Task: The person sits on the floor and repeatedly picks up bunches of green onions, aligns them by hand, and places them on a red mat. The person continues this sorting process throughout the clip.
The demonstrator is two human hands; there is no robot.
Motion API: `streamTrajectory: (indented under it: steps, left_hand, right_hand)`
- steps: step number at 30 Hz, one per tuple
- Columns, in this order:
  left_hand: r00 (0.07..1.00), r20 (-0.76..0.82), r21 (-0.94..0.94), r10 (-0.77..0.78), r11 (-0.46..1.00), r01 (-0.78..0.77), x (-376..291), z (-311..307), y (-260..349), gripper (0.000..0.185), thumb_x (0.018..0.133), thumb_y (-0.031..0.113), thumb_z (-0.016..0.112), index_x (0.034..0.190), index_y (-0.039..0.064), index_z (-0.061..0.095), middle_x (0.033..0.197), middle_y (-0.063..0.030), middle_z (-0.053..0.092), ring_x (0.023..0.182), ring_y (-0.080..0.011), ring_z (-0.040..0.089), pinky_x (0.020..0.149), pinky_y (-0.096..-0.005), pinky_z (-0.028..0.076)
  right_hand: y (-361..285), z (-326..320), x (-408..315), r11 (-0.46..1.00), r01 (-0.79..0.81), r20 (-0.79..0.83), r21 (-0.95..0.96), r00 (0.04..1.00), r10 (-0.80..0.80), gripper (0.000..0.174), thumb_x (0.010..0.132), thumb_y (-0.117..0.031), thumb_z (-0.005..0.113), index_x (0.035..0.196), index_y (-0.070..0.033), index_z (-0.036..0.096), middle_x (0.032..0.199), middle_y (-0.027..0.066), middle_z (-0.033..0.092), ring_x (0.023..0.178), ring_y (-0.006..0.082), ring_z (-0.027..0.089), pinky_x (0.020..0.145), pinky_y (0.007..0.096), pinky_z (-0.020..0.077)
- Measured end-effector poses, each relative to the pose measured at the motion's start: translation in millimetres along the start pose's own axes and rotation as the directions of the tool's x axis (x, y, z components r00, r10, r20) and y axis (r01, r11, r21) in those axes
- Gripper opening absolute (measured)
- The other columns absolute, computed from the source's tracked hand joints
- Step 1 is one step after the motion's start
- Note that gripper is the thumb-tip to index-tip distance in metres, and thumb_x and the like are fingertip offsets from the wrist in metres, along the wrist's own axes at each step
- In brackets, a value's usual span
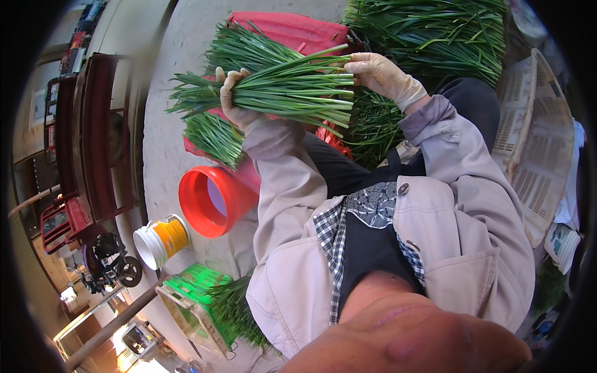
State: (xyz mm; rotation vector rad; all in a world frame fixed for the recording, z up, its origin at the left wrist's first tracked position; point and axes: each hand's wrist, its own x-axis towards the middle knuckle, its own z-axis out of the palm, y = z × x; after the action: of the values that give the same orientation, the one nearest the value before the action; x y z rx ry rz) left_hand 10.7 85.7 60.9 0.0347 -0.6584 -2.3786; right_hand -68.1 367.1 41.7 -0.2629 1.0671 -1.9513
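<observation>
My left hand (233, 98), in a pale thin glove, is closed around the middle of a bundle of garlic chives (289, 88), whose pale stalk ends point right. At those ends my right hand (375, 74), gloved too, pinches some stalks between thumb and fingers. Just behind the held bundle lies another chive bunch (247, 51) on red cloth (298, 28). A smaller bunch (214, 140) lies below my left wrist. A large pile of chives (433, 42) stands at the upper right, and more loose chives (378, 126) lie beneath my right forearm.
An orange-red bucket (205, 203) and a white and yellow pail (163, 240) lie or stand at the left. Below them is a green plastic crate (200, 289) beside more greens (242, 312). A pale plastic basket (536, 140) is at the right. A wheeled vehicle (112, 263) stands farther left.
</observation>
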Motion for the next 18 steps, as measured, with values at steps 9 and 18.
streamTrajectory:
  steps: [9, 18]
  left_hand:
    - [0.997, 0.02, -0.054, -0.072, 0.996, 0.073, 14.5, -10.0, -5.6, 0.033, 0.081, 0.003, 0.055, 0.113, -0.002, 0.059, 0.09, -0.0128, 0.066, 0.086, -0.0216, 0.063, 0.094, -0.0397, 0.048]
    - [0.988, -0.149, -0.023, -0.05, 0.999, 0.047, 31.8, -35.0, 8.4, 0.015, 0.078, 0.006, 0.059, 0.09, 0.0, 0.066, 0.091, -0.0109, 0.066, 0.089, -0.0264, 0.061, 0.087, -0.0406, 0.05]
  right_hand:
    - [-12.7, -9.3, -10.6, 0.977, 0.166, 0.094, 0.133, 0.979, -0.179, 0.017, 0.086, -0.017, 0.057, 0.093, -0.005, 0.067, 0.094, 0.0056, 0.068, 0.089, 0.0159, 0.062, 0.081, 0.0289, 0.0459]
    - [-16.3, -32.9, -39.6, 0.034, -0.113, -0.118, -0.993, 0.968, -0.223, 0.044, 0.084, -0.013, 0.067, 0.127, -0.014, 0.058, 0.117, 0.0108, 0.062, 0.094, 0.0171, 0.062, 0.085, 0.0294, 0.05]
